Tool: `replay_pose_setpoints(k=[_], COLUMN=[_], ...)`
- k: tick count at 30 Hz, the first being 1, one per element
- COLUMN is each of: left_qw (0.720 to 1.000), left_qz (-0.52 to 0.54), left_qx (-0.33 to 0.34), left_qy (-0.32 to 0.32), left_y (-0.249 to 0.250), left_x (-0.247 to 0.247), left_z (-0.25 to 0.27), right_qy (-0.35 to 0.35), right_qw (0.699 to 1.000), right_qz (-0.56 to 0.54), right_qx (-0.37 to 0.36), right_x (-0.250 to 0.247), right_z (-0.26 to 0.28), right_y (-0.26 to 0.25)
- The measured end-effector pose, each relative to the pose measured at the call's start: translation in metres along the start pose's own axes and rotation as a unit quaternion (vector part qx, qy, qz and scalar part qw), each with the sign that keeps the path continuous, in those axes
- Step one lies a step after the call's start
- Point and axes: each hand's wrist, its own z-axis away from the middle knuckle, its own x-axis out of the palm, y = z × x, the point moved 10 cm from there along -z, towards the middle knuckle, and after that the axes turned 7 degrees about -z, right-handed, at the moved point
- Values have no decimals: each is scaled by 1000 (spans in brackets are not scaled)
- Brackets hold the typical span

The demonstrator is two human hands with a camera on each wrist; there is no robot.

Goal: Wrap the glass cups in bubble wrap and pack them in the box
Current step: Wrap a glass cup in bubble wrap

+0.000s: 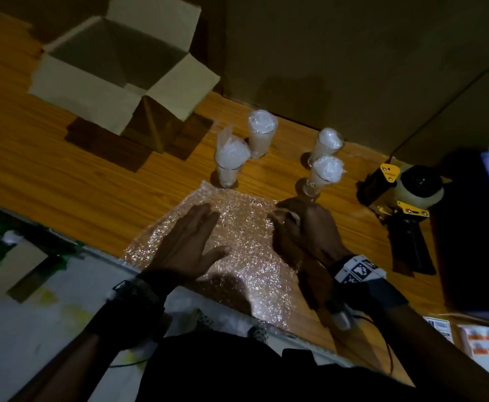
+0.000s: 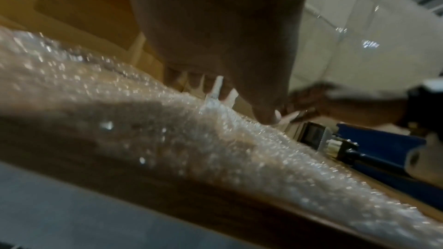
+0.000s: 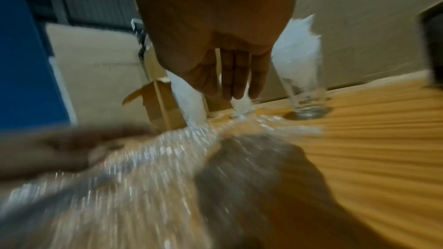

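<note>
Nearest glass cup (image 1: 321, 177) stands upright, stuffed with wrap, just past the right hand's (image 1: 304, 227) fingertips, touching nothing. That hand hangs with loose fingers, empty. Left hand (image 1: 188, 242) lies flat, fingers straight, on the bubble wrap sheet (image 1: 237, 256). Right is the nearer one to reach. Box (image 1: 115, 62) open, far left.

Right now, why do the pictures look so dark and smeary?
Head view: dim light, the hands throw dark shadows on the bubble wrap, which glitters. Right wrist view: the table is streaked with motion blur, and the left hand is a smear. Left wrist view: soft and out of focus, wrap sparkling.
</note>
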Motion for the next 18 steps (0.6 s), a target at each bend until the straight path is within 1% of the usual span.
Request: replay_pose_setpoints(k=[3, 4, 6, 8, 11, 14, 18], left_qw=[996, 993, 989, 987, 987, 987, 985], left_qz=[-50, -63, -79, -84, -88, -88, -97], left_qx=[-44, -54, -67, -71, -53, -25, 15], left_qy=[-65, -83, -108, -119, -120, -129, -144], left_y=[-11, -15, -23, -30, -33, -36, -39], left_x=[15, 19, 26, 31, 34, 36, 31], left_z=[-9, -10, -8, -6, -4, -5, -9], right_qy=[44, 47, 22, 2, -6, 10, 33], right_qw=[996, 991, 980, 969, 959, 949, 948], right_qz=[-83, -122, -197, -244, -282, -310, -315], right_qx=[2, 10, 33, 37, 41, 54, 31], right_x=[1, 3, 15, 30, 48, 58, 57], right_z=[-34, -47, -72, -92, -112, -121, -123], right_y=[-8, -12, -17, -23, -28, -28, -29])
